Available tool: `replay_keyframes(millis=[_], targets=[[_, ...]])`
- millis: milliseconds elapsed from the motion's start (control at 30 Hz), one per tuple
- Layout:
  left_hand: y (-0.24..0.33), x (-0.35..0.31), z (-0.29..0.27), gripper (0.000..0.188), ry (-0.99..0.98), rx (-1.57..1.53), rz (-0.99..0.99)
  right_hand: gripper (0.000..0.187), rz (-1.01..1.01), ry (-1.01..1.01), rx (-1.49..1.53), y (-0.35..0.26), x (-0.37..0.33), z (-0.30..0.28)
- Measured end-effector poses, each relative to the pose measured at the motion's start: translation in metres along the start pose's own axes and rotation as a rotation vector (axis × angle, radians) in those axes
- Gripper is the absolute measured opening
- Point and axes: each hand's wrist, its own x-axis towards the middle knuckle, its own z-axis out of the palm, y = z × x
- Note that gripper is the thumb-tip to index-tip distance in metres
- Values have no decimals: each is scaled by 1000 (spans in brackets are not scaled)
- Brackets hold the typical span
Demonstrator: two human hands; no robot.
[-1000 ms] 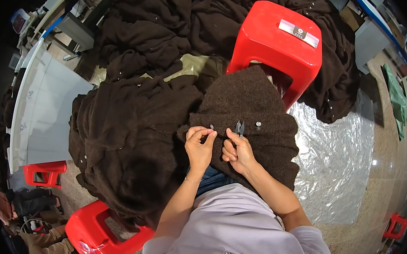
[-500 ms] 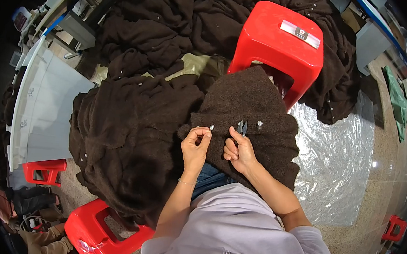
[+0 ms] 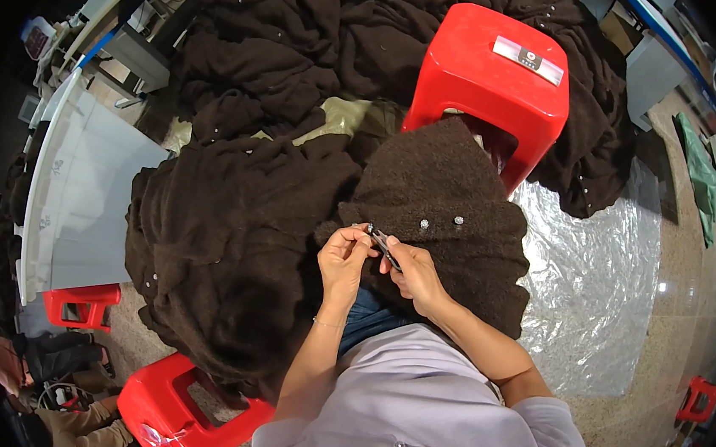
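A dark brown knitted garment (image 3: 431,170) lies over my lap, with two shiny round buttons, the left button (image 3: 424,224) and the right button (image 3: 458,220), showing on it. My left hand (image 3: 343,263) is closed in a pinch on another shiny button at the garment's left part, mostly covered now by fingertips and blades. In my right hand (image 3: 418,278) are small dark thread snips (image 3: 386,248), gripped with the thumb along them. Their tips meet my left fingertips at that button. Any thread there is too fine to make out.
A red plastic stool (image 3: 496,57) stands just ahead, touching the garment's far end. More brown garments (image 3: 237,247) are heaped to the left and ahead. Clear plastic sheeting (image 3: 585,303) covers floor at right. Another red stool (image 3: 156,406) is at lower left, near a white panel (image 3: 92,192).
My right hand has turned the snips leftward and brought their tips to my left fingertips. This uncovers the middle button. My left hand keeps its pinch in nearly the same place.
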Motion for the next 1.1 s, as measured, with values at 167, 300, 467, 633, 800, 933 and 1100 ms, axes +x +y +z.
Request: replay_keyframes(millis=[167, 300, 467, 633, 800, 933, 1100], targets=[[0, 0, -2, 3, -9, -9, 14, 47, -21, 35, -26, 3, 6, 2], [0, -1, -3, 4, -21, -29, 17, 43, -73, 65, 17, 5, 8, 2], [-2, 0, -3, 3, -18, -27, 13, 42, -103, 66, -31, 6, 9, 2], [-1, -1, -2, 4, -18, -25, 10, 41, -143, 72, -23, 9, 12, 2], [1, -2, -3, 3, -47, -2, 37, 40, -162, 84, -56, 10, 12, 3], [5, -5, -15, 15, 55, 112, 91, 42, -71, 94, 117, 11, 8, -6], [0, 9, -49, 10, 347, 243, 56, 53, -54, 80, 131, 19, 7, -12]])
